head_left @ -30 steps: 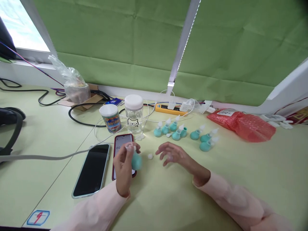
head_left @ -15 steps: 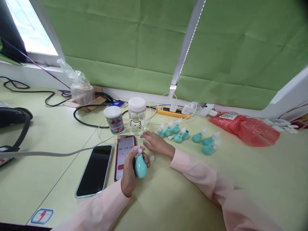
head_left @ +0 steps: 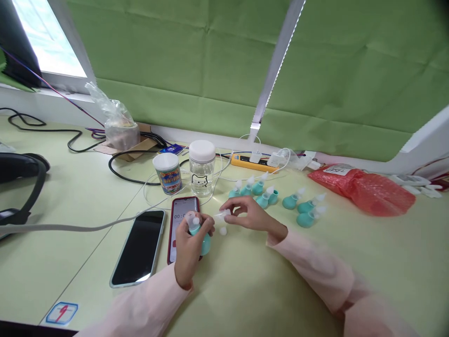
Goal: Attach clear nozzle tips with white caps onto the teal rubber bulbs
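Observation:
A teal squeeze bulb (head_left: 205,245) with a clear collar and a small white knob on top is gripped in my left hand (head_left: 191,250), above the edge of a phone. Between thumb and fingers, my right hand (head_left: 247,214) pinches a small clear nozzle tip (head_left: 222,213), which points left towards the bulb without touching it. Below that tip, a small round white piece (head_left: 223,230) lies on the table. Several teal bulbs with clear nozzles (head_left: 306,219) stand or lie behind and to the right of my right hand; one teal bulb (head_left: 272,197) has an open top.
Left of my hands lie a red-edged phone (head_left: 184,204) with a timer showing and a dark-screened phone (head_left: 140,248). Behind them stand a printed tub (head_left: 168,175) and a clear jar (head_left: 201,171). A yellow power strip (head_left: 252,162), cables and a red bag (head_left: 361,187) line the back.
My right hand has picked up the clear nozzle tip and moved right with it. My left hand has tilted the bulb and wrapped further round it.

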Demonstrator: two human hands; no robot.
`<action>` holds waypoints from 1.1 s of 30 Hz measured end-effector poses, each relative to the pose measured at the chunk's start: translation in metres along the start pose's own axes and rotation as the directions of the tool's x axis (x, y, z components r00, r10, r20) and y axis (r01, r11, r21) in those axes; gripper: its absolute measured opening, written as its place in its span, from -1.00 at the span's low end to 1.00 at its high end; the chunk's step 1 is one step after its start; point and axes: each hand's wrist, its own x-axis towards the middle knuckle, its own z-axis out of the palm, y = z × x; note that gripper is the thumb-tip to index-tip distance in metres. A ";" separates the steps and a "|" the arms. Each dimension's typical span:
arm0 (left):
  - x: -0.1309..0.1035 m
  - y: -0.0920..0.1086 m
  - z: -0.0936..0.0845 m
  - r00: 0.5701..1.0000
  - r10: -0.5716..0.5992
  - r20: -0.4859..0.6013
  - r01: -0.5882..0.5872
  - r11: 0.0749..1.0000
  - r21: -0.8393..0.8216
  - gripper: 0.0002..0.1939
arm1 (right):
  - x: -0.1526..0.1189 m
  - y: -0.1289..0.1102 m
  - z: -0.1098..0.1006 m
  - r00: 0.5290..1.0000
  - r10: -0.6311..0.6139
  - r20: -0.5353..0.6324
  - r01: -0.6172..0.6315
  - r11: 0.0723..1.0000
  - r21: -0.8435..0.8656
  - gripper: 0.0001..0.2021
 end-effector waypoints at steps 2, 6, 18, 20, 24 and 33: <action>-0.001 0.002 0.002 0.998 -0.040 0.047 0.038 0.998 0.044 -0.87 | -0.008 -0.013 -0.005 0.999 -0.022 0.036 0.017 0.990 0.137 -0.82; -0.002 0.002 0.003 0.984 -0.099 0.148 0.098 0.995 0.018 -0.86 | -0.012 -0.026 -0.006 0.995 -0.100 0.010 0.097 0.984 0.148 -0.82; 0.008 0.001 -0.002 0.982 -0.043 -0.184 0.034 0.998 -0.057 -0.82 | 0.012 0.017 0.022 0.996 0.064 0.059 -0.050 0.977 -0.207 -0.77; 0.007 0.000 -0.001 0.985 -0.061 -0.158 0.054 0.997 -0.053 -0.81 | 0.022 0.021 0.032 0.988 0.064 0.143 -0.022 0.960 -0.278 -0.80; 0.007 -0.003 0.000 0.994 -0.048 -0.103 0.039 0.996 -0.084 -0.80 | 0.042 0.025 0.044 0.977 0.015 0.213 0.050 0.953 -0.297 -0.93; 0.009 -0.008 0.000 0.973 -0.231 0.015 0.230 0.953 -0.198 -0.67 | 0.004 0.002 0.015 0.980 -0.108 -0.170 0.034 0.922 -0.386 -0.88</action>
